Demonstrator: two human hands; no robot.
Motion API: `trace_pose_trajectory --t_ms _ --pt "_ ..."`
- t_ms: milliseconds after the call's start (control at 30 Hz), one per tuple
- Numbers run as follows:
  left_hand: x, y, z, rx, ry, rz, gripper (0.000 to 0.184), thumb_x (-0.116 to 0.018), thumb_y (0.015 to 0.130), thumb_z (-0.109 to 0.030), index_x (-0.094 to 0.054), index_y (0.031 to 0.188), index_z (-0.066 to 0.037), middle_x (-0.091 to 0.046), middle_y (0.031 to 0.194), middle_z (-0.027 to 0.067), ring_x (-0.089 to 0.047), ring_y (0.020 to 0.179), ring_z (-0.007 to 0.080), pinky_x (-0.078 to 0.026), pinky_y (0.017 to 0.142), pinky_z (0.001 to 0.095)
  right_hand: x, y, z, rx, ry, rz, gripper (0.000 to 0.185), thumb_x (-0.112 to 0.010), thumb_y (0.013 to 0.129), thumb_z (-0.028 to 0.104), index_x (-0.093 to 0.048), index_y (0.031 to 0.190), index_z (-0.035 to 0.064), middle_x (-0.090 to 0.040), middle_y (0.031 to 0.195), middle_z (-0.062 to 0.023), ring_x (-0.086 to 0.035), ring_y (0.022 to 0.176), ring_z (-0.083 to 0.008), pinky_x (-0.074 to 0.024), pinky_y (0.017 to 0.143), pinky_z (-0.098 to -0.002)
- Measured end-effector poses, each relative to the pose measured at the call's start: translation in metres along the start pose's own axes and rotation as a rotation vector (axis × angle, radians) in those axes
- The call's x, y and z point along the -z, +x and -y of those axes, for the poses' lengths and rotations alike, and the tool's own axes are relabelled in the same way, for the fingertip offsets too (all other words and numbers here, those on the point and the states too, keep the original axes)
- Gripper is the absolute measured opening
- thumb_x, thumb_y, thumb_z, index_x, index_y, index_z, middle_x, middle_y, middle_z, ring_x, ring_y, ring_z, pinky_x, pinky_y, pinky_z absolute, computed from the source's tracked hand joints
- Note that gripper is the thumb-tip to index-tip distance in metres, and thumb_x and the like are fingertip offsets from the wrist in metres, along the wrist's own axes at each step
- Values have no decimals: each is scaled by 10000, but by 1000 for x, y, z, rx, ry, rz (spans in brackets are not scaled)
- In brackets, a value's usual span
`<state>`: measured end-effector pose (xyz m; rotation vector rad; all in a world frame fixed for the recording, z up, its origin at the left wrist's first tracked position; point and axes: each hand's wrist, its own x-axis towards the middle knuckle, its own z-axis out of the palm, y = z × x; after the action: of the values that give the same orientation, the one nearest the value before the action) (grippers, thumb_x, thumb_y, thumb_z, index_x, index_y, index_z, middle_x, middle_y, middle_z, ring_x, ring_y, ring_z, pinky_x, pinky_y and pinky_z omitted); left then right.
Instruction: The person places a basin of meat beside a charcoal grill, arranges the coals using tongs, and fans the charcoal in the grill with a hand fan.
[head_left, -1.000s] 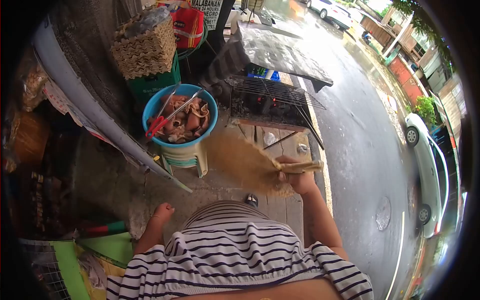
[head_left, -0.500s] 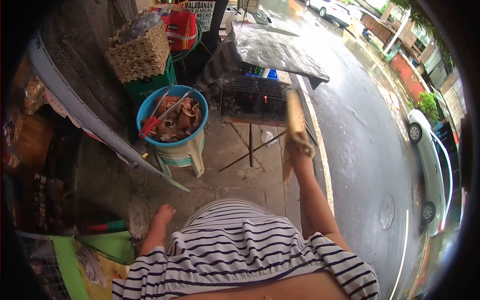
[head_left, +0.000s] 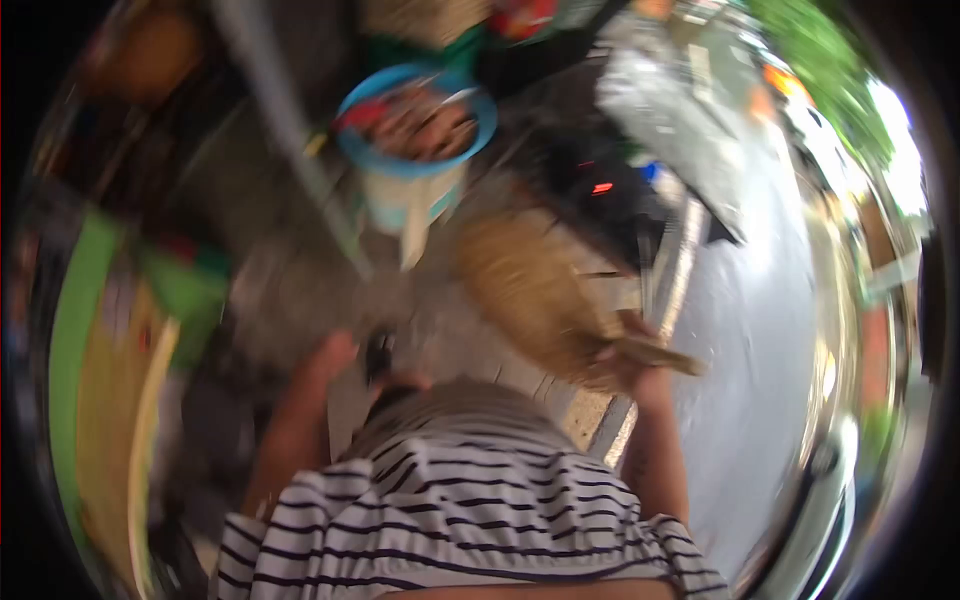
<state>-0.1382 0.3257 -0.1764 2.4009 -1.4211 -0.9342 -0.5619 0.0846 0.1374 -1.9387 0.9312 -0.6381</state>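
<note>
My right hand [head_left: 630, 366] is closed round the handle of a woven hand fan [head_left: 522, 296]. The fan's broad tan face spreads to the left of that hand, over the pavement in front of the charcoal grill [head_left: 570, 190]. Red embers glow in the grill. My left hand [head_left: 336, 352] hangs low on the left, beside my body, with nothing visible in it. Motion blur smears its fingers, so I cannot make out whether they are closed.
A blue basin [head_left: 485, 122] of brownish meat pieces stands on a pale stool [head_left: 385, 200], with something red at its left rim. A grey sheet [head_left: 675, 125] lies beyond the grill. The wet road [head_left: 745, 400] runs along the right, and a green-edged table [head_left: 75, 330] is at left.
The view has swung and blurred. My right hand has drawn the fan back from the grill toward my body, and its broad face now shows. My left hand stays low at the left.
</note>
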Motion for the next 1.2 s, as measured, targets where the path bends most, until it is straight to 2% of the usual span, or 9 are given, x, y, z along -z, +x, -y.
trace_pose_trajectory --t_ms 100,267,467,667,767,867,1033,1167,1200 --pt "11 -44 1 73 -27 82 164 -575 819 -170 -593 894 -26 -617 796 185 -577 686 325 -461 662 444 41 11 -89 427 -652 -118 225 -520 859 145 -643 989 10 -649 935 -142 -592 965 -247 -372 1006 -403" --pt "31 -192 6 323 -87 -198 218 -589 859 -201 -584 1004 -39 -650 910 171 -624 859 344 -477 761 439 49 0 -32 76 207 101 418 -444 931 293 -493 1168 -48 -553 1181 -184 -563 1016 -278 -457 899 -377" --pt "-77 -351 67 902 -175 -156 278 -613 846 -269 -594 968 -20 -639 1011 202 -598 970 371 -469 816 433 75 28 -53 79 134 97 443 -453 937 320 -511 1153 -62 -546 1177 -200 -559 1018 -280 -466 879 -383" --pt "-218 -434 47 1266 -658 66 245 -632 831 -278 -613 906 -45 -623 721 162 -617 555 256 -511 562 393 85 66 -58 107 18 124 442 -484 939 304 -518 1161 -77 -542 1178 -201 -542 1046 -279 -468 873 -386" --pt "-259 -425 34 1142 -519 -119 193 -671 790 -214 -620 925 -87 -638 797 152 -635 694 286 -516 639 395 59 71 -47 167 -14 97 402 -523 929 239 -517 1179 -76 -549 1176 -188 -524 1079 -281 -459 885 -387" --pt "-180 -358 0 1034 -491 -362 240 -676 752 -160 -630 980 -101 -643 896 132 -624 890 303 -498 782 396 22 63 -26 217 204 42 373 -544 920 201 -528 1176 -69 -556 1166 -186 -517 1091 -285 -452 888 -392" --pt "-2 -244 -59 323 -783 -182 283 -633 835 -258 -644 1085 -127 -652 990 139 -615 941 225 -478 846 343 33 82 -70 735 -1045 91 417 -540 922 172 -464 1282 -25 -529 1246 -225 -517 1156 -328 -409 982 -377" --pt "63 -196 -94 124 -1174 220 322 -570 926 -308 -640 1133 -71 -666 968 55 -592 897 120 -470 825 272 -12 47 -31 61 -110 -115 310 -618 846 114 -582 1121 -25 -578 1104 -164 -537 1031 -298 -407 912 -375" --pt "99 -199 -109 212 -1314 262 280 -577 926 -277 -652 1078 -54 -669 924 60 -578 867 101 -470 787 260 -14 35 -53 81 -280 -132 273 -637 846 133 -594 1072 -14 -589 1074 -133 -548 987 -223 -424 878 -347"
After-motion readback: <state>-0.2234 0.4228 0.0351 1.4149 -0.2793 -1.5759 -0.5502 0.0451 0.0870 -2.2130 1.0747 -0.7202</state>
